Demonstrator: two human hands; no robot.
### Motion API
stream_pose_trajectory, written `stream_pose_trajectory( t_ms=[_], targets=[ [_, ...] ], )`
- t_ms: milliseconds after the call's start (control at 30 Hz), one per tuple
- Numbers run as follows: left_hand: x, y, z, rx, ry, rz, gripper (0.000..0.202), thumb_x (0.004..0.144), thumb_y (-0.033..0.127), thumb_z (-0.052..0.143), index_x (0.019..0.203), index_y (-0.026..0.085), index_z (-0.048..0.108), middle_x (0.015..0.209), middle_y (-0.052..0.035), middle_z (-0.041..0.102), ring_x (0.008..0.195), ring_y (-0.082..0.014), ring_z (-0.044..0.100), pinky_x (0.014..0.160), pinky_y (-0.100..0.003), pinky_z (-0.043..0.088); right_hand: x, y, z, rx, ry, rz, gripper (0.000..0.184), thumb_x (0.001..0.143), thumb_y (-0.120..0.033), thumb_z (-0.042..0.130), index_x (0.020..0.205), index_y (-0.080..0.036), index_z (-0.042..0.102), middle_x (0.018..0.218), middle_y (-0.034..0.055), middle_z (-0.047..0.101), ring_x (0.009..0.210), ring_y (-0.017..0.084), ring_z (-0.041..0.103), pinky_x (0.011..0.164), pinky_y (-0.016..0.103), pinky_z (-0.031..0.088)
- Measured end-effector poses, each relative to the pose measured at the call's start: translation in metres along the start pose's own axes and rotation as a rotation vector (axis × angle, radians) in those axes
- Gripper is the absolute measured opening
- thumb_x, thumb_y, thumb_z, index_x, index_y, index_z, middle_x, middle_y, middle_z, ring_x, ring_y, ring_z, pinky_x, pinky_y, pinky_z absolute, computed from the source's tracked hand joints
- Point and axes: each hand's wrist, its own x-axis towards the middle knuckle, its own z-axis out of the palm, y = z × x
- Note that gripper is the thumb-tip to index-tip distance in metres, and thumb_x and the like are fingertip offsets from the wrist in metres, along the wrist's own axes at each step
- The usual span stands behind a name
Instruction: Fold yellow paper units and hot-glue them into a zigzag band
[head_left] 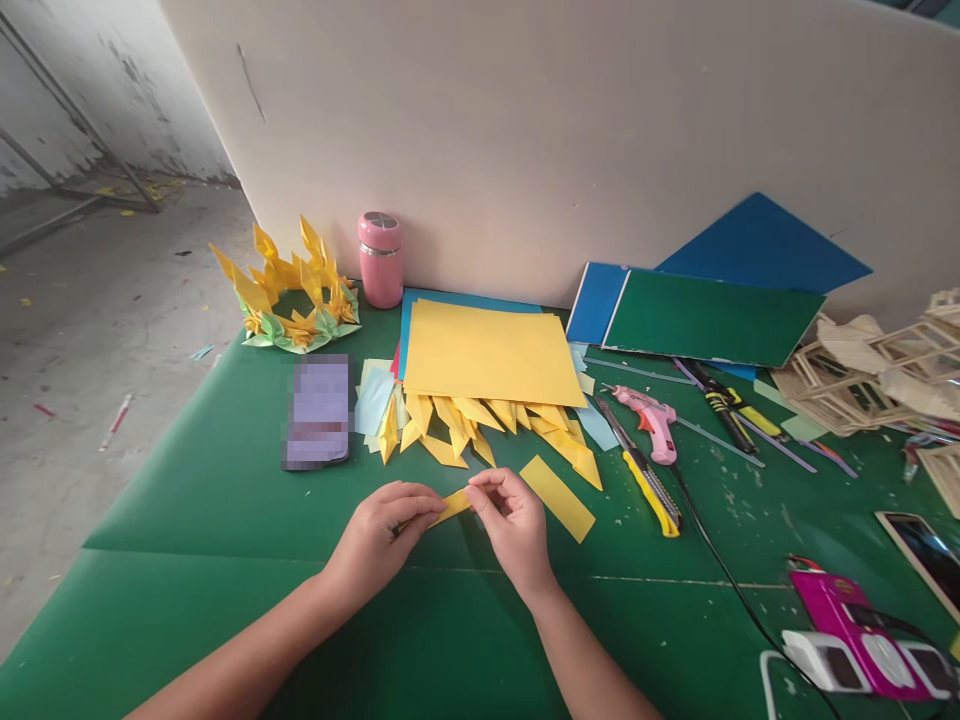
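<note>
Between my two hands is a narrow folded strip of yellow paper (454, 505), held just above the green table. My left hand (391, 522) pinches its left end, with the fingers closed over it. At the other end, the thumb and fingers of my right hand (511, 518) grip the strip. A flat yellow paper rectangle (558, 498) lies just right of my right hand. Beyond my hands, several folded yellow paper pieces (457, 425) stick out from under a stack of yellow paper sheets (491, 352).
A yellow-and-green paper crown (300, 290), a pink bottle (381, 262) and a phone (319, 410) stand or lie left. Rightward are a yellow utility knife (651, 490), a pink glue gun (651, 420) with its cord, green boards (712, 315), wooden frames (847, 375) and a magenta power strip (855, 630).
</note>
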Motion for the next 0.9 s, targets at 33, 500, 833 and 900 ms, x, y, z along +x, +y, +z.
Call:
stream_pose_trajectory(
  t_ms=[33, 500, 833, 900],
  targets=[
    [-0.0004, -0.0002, 0.0003, 0.018, -0.006, 0.007, 0.022, 0.092, 0.023, 0.049, 0.086, 0.021, 0.071, 0.084, -0.0032, 0.071, 0.074, -0.0130, 0.067, 0.067, -0.021, 0.056, -0.0001, 0.0010, -0.0003, -0.052, 0.014, -0.030, 0.013, 0.080, -0.032, 0.062, 0.076, -0.020, 0.062, 0.067, 0.0008, 0.064, 0.060, 0.014, 0.059, 0.058, 0.025, 0.050],
    [0.0003, -0.0002, 0.0010, 0.087, -0.063, 0.025, 0.027, 0.094, 0.023, 0.044, 0.085, 0.020, 0.070, 0.082, -0.0035, 0.069, 0.072, -0.0125, 0.066, 0.065, -0.020, 0.054, 0.0009, 0.0062, -0.0024, -0.363, 0.036, -0.298, 0.010, 0.087, -0.026, 0.057, 0.082, -0.020, 0.064, 0.070, 0.0013, 0.066, 0.061, 0.015, 0.059, 0.057, 0.025, 0.050],
    [-0.0016, 0.0003, 0.0042, 0.260, -0.085, 0.120, 0.032, 0.097, 0.022, 0.039, 0.087, 0.019, 0.069, 0.082, -0.0039, 0.066, 0.071, -0.0137, 0.061, 0.066, -0.024, 0.052, 0.0035, 0.0071, -0.0020, -0.511, -0.005, -0.423, 0.014, 0.090, -0.021, 0.052, 0.080, -0.020, 0.061, 0.072, 0.0025, 0.065, 0.067, 0.016, 0.058, 0.061, 0.028, 0.049],
    [-0.0011, 0.0008, 0.0044, 0.269, -0.090, 0.129, 0.033, 0.098, 0.023, 0.037, 0.086, 0.019, 0.068, 0.082, -0.0040, 0.065, 0.071, -0.0135, 0.060, 0.065, -0.024, 0.052, 0.0041, 0.0081, -0.0018, -0.534, -0.013, -0.426, 0.014, 0.090, -0.020, 0.052, 0.080, -0.021, 0.062, 0.073, 0.0028, 0.065, 0.069, 0.017, 0.058, 0.063, 0.028, 0.048]
  ],
)
